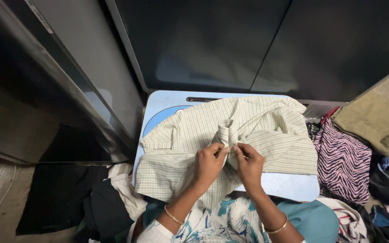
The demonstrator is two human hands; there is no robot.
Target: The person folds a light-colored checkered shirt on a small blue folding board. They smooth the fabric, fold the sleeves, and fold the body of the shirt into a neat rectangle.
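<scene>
A pale checked shirt (266,130) lies crumpled across a small light-blue table (165,103). Both hands meet at the middle of the shirt. My left hand (209,163) pinches a fold of the cloth, fingers closed on it. My right hand (249,164) grips the same bunched fold from the other side, thumb against my left hand's fingers. Each wrist wears a thin gold bangle. A gathered strip of the shirt rises just above my fingertips.
A heap of clothes sits at the right, with a pink-and-black striped garment (343,162) and a tan cloth (370,121). Dark glossy cabinet doors (248,45) stand behind the table. Dark and white clothes (122,193) lie at the lower left.
</scene>
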